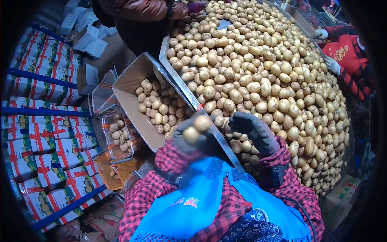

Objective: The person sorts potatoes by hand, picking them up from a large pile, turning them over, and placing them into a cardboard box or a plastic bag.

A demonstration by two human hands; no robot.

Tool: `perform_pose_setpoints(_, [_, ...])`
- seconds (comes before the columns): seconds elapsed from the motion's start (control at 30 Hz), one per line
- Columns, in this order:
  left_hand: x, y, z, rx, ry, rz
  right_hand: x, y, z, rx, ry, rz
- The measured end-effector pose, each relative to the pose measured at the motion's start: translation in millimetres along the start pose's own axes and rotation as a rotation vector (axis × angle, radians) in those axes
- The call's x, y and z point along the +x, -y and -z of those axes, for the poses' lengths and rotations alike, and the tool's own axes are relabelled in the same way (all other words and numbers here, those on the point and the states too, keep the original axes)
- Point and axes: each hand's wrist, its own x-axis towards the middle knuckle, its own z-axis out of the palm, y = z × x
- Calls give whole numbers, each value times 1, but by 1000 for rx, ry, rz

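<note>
My left hand (183,141), in a dark glove and smeared by motion, holds two potatoes (191,135) near the table's metal edge. Below and left of it stands an open cardboard box (129,90) partly filled with potatoes. Over the near side of the large potato heap (258,76) is my right hand (254,131), also gloved. Its fingers are stretched out to the left, with nothing seen in them. Several potatoes lie right beside and under that hand; its palm side is hidden.
A raised metal rim (177,82) borders the heap. Wire-framed bins (117,137) and an orange crate (107,173) with potatoes stand left, before stacked printed cartons (48,157). One person (141,12) works at the far left, another in a red apron (342,54) across.
</note>
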Motion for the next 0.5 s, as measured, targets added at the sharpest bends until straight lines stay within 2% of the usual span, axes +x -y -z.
perform_pose_setpoints(0.07, [1,-26,16,-165,-109,-128,-1,-2,5,1,12,21])
perform_pose_setpoints(0.1, [6,-45,43,-316,-292,-97,-2,-3,5,-28,-18,29])
perform_pose_setpoints(0.13, [5,-55,63,-256,-451,-238,-3,-4,6,-57,-46,33])
perform_pose_setpoints(0.17, [3,-65,88,-356,-479,-266,-2,-7,10,-35,-31,31])
perform_pose_setpoints(0.2, [1,-62,116,-330,-536,-380,-1,-7,10,-34,-19,31])
perform_pose_setpoints(0.27, [-15,-74,129,-412,-556,-236,-1,-6,8,-53,-48,-18])
perform_pose_setpoints(0.37, [-26,-62,125,-406,-462,-208,-3,-6,4,-11,-61,-36])
perform_pose_setpoints(0.4, [-24,-58,120,-412,-461,-202,-2,-5,3,-5,-63,-36])
perform_pose_setpoints(0.47, [-17,-53,106,-346,-568,-347,-2,-4,1,13,-75,-32])
perform_pose_setpoints(0.5, [-15,-54,98,-326,-592,-302,-2,-2,0,4,-71,-48])
